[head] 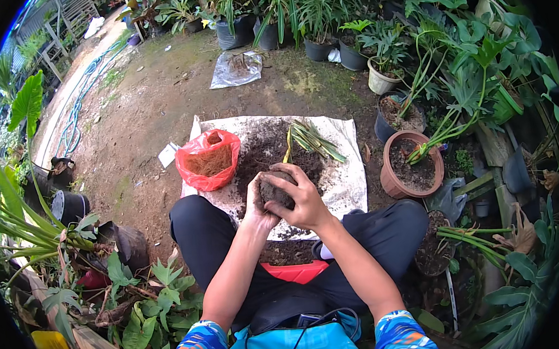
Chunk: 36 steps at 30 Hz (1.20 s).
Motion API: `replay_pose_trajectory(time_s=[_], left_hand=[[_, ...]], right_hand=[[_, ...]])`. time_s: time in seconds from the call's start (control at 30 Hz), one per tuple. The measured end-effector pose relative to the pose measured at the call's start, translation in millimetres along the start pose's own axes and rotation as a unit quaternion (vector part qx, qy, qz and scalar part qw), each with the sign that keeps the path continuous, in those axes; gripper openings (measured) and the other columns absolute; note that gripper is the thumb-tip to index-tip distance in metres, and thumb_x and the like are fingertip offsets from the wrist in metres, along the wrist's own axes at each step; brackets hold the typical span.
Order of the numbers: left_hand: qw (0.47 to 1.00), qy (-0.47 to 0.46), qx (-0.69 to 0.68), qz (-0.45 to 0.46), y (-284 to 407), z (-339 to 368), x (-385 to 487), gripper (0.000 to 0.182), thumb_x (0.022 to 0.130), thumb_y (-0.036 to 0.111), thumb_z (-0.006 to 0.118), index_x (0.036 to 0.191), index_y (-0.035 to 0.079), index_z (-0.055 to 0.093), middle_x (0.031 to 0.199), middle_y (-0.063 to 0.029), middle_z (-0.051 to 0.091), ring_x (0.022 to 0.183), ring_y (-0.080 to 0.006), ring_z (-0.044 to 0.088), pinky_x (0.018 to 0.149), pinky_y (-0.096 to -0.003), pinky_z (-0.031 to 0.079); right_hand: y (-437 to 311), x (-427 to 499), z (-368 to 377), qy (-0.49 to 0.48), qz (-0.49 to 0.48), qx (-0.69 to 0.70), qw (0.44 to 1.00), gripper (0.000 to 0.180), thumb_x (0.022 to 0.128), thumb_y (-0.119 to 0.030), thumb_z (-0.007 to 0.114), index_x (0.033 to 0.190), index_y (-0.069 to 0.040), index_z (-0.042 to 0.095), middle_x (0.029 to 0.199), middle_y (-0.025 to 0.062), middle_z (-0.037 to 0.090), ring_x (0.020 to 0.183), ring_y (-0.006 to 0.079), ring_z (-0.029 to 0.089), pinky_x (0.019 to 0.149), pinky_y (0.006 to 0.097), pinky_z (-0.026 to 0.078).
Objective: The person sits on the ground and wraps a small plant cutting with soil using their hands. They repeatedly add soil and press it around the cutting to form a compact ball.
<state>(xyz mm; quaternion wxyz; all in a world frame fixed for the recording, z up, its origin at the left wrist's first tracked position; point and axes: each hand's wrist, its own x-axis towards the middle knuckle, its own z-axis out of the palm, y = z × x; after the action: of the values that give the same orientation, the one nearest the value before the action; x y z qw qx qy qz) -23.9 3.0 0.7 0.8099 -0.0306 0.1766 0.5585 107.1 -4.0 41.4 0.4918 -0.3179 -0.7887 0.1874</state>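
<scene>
Between my two hands, above a white woven sack point(350, 179) spread on the ground, is a rounded ball of dark soil point(277, 191). My left hand point(258, 202) cups its left side, while my right hand point(305, 197) wraps the top and right side with spread fingers. A yellowish leaf or stem point(288, 147) rises just beyond the ball; whether it joins the ball is hidden. Loose dark soil point(259, 159) covers the sack's middle. Cut green leaf strips point(313, 140) lie at its upper right. On its left stands a red plastic bag point(207, 182) holding brown fiber.
Potted plants line the far side and right, including a terracotta-coloured pot point(391, 179) near my right knee. A clear plastic sheet point(238, 69) lies ahead. A blue hose point(76, 108) runs along the left. Black pots point(70, 204) and leafy plants stand at left. Beneath me is something red point(296, 272).
</scene>
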Motion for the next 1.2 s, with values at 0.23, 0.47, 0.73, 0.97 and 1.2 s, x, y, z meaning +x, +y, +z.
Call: replay_pose_trajectory(time_s=[0.23,0.47,0.73,0.97,1.2], left_hand=[[0.999,0.031,0.031,0.025,-3,-1,2,0.041,0.096,0.042,0.051,0.116,0.007,0.061,0.110,-0.0133,0.066,0.100,-0.0277,0.066,0.087,-0.0443,0.059],[0.998,-0.064,-0.005,0.025,-2,-18,14,0.028,0.099,0.033,0.052,0.110,0.011,0.065,0.105,-0.0085,0.068,0.097,-0.0229,0.067,0.090,-0.0412,0.057],[0.998,0.003,0.028,0.054,-3,-29,18,0.030,0.099,0.035,0.050,0.108,0.009,0.065,0.105,-0.0091,0.068,0.099,-0.0236,0.066,0.090,-0.0418,0.057],[0.999,0.001,0.024,0.032,-7,-12,11,0.037,0.099,0.039,0.050,0.120,0.010,0.061,0.118,-0.0128,0.065,0.107,-0.0293,0.065,0.094,-0.0471,0.056],[0.998,0.034,0.044,0.002,-4,-1,-2,0.043,0.100,0.041,0.045,0.124,0.008,0.056,0.117,-0.0140,0.063,0.106,-0.0302,0.065,0.093,-0.0472,0.057]], right_hand=[[0,4,4,0.037,-0.067,-0.033,0.996,0.035,0.076,-0.020,0.079,0.107,-0.006,0.072,0.117,0.0226,0.061,0.108,0.0398,0.062,0.096,0.0455,0.051],[-6,6,1,0.001,0.069,0.020,0.997,0.033,0.081,-0.014,0.074,0.114,-0.007,0.072,0.118,0.0171,0.063,0.112,0.0331,0.062,0.098,0.0418,0.049],[-3,2,2,0.000,0.052,0.008,0.999,0.027,0.075,-0.011,0.077,0.102,-0.004,0.075,0.113,0.0173,0.066,0.108,0.0330,0.064,0.095,0.0421,0.051],[-2,6,1,0.001,0.029,-0.018,0.999,0.035,0.074,-0.014,0.076,0.108,-0.006,0.073,0.119,0.0199,0.063,0.113,0.0363,0.061,0.097,0.0440,0.050],[2,8,-15,-0.132,0.012,-0.023,0.991,0.060,0.073,-0.031,0.086,0.127,-0.015,0.065,0.136,0.0208,0.051,0.129,0.0396,0.049,0.108,0.0482,0.041]])
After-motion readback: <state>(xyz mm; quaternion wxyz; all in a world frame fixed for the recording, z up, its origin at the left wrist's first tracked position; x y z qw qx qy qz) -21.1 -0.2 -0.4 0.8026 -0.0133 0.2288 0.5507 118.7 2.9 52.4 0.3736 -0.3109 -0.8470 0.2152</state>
